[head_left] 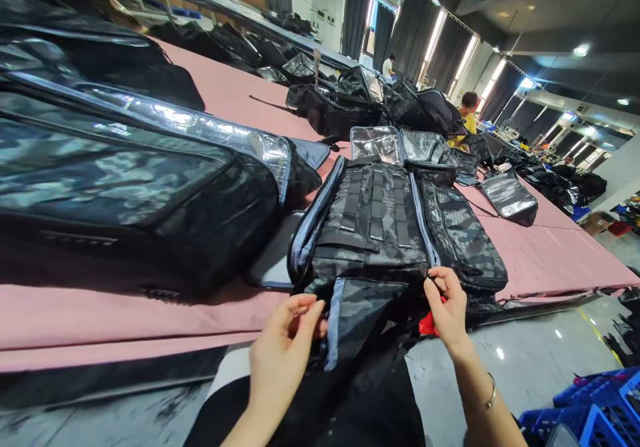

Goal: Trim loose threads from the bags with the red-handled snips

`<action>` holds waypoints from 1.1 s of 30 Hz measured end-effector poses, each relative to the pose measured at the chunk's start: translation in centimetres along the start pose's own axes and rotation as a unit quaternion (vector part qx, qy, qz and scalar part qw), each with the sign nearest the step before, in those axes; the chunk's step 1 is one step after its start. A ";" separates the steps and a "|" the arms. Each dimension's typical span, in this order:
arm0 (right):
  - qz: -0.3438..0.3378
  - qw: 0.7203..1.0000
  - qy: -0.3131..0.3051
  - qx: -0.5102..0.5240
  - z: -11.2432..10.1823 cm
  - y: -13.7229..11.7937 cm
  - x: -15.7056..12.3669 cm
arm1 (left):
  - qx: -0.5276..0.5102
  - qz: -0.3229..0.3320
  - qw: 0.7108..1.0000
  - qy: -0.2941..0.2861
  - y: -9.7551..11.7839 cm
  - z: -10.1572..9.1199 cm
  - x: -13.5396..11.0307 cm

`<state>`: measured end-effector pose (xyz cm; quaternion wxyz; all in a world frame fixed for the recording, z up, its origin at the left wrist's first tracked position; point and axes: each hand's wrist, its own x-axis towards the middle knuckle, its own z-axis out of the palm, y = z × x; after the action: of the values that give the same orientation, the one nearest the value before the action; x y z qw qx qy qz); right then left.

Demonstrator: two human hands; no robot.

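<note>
A dark camouflage bag (377, 217) lies opened out before me, its webbing-strapped panel facing up and zipper edges parted on both sides. A lower flap (365, 313) with a grey-blue edge hangs over the table's front. At the left of this flap, my left hand (285, 347) is closed in a pinch, and what lies between its fingertips is hidden against dark fabric. My right hand (449, 303) pinches the bag's edge near its lower right corner, by the end of the grey zipper border. Something red (429, 322) shows beneath that hand.
Large camouflage bags (135, 173) fill the left side. More bags with silvery linings (427, 147) lie farther along the pink-covered table (560, 257). Blue crates (590, 407) stand on the floor at right. A person in yellow (469, 121) is farther back.
</note>
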<state>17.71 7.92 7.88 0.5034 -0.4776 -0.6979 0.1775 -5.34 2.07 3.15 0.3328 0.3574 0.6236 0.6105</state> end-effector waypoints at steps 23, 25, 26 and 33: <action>-0.270 0.848 -0.271 -0.368 5.5 -7.1 2.7 | 0.108 0.209 0.970 0.061 1.0 0.9 2.3; -0.268 0.852 -0.263 -0.364 5.7 -6.9 2.7 | 0.109 0.208 0.970 0.060 1.2 0.8 2.2; -0.266 0.859 -0.257 -0.354 5.8 -6.6 2.6 | 0.107 0.201 0.972 0.064 1.2 0.8 2.2; -0.216 0.956 -0.154 -0.125 2.8 -5.3 1.2 | 0.015 0.117 0.991 0.065 0.8 -2.3 2.2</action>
<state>12.64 7.01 11.18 0.3525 -0.3415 -0.8700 0.0479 -8.41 2.72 4.04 0.2127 0.3927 0.6067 0.6576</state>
